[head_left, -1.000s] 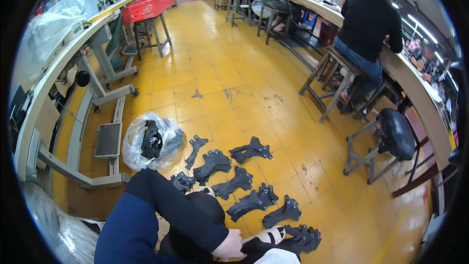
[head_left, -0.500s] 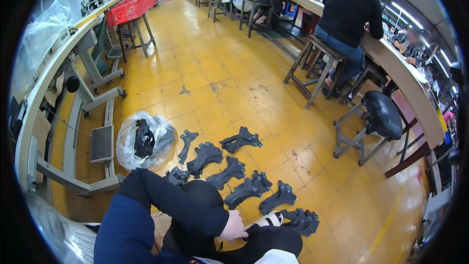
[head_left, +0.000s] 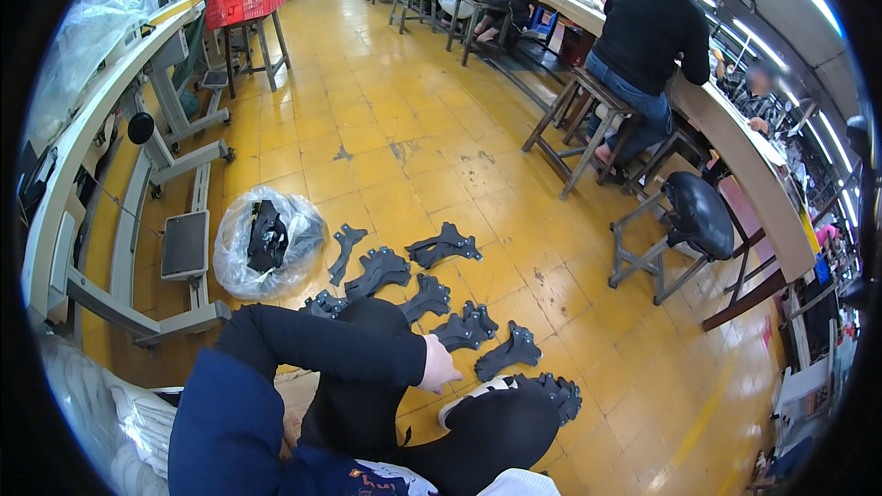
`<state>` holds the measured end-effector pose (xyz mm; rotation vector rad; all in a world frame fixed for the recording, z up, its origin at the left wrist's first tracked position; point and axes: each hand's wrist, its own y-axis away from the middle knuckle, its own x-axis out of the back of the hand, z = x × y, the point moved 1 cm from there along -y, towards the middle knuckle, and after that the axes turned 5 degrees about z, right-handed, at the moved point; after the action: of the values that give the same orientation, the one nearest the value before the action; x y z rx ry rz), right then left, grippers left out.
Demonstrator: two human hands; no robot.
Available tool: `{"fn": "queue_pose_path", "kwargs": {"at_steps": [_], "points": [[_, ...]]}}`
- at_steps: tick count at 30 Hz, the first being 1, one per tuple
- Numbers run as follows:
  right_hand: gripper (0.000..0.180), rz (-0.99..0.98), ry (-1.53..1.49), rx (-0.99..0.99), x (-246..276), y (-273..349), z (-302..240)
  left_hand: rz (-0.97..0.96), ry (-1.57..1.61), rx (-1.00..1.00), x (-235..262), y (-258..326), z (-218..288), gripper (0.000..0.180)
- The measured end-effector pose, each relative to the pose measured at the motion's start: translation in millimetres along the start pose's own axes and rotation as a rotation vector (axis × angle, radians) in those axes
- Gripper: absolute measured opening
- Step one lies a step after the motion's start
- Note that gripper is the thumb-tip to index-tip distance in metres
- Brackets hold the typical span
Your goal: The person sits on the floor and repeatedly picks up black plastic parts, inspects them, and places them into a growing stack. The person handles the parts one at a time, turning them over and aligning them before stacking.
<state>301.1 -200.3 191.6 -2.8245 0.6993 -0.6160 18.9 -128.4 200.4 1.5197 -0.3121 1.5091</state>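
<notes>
My left arm, in a black sleeve [head_left: 331, 346], reaches across from the lower left over my black-trousered legs. At its end my left hand [head_left: 439, 364] hangs above the gap by my knee, its visible fingers stretched out and nothing seen in them. My right hand is out of view. Several dark grey, branched flat pieces with small round studs lie on the floor in small piles; the nearest to my left hand is a pile of grey pieces [head_left: 466, 326], with a single grey piece [head_left: 508, 353] to its right. More grey pieces [head_left: 557, 395] lie beyond my white sandal [head_left: 487, 388].
A clear plastic bag [head_left: 234, 253] holding black pieces stands at left, beside a machine-table frame with a pedal [head_left: 186, 245]. A red crate [head_left: 253, 7] rests on a stand farther off. A black padded stool [head_left: 695, 211] and a seated co-worker [head_left: 646, 32] are at right.
My left hand has lifted slightly from my right knee, its fingers more extended. The whole view has shifted a little; the floor pieces lie in the same arrangement.
</notes>
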Motion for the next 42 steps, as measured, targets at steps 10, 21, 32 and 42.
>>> {"fn": "queue_pose_path", "kwargs": {"at_steps": [10,21,32,42], "points": [[0.043,0.44,-0.143,-0.203,47,38,18,0.031,0.105,-0.018,7,15,-8,0.05],[0.043,1.074,-0.198,-0.214,151,93,20,0.174,0.128,-0.205,14,22,-9,0.046],[0.047,0.495,-0.396,0.265,87,-30,-33,0.366,0.677,-0.595,60,-13,18,0.046],[0.032,-0.54,-0.114,0.386,-77,-63,-158,0.716,1.623,-0.168,64,-18,15,0.109]]}}
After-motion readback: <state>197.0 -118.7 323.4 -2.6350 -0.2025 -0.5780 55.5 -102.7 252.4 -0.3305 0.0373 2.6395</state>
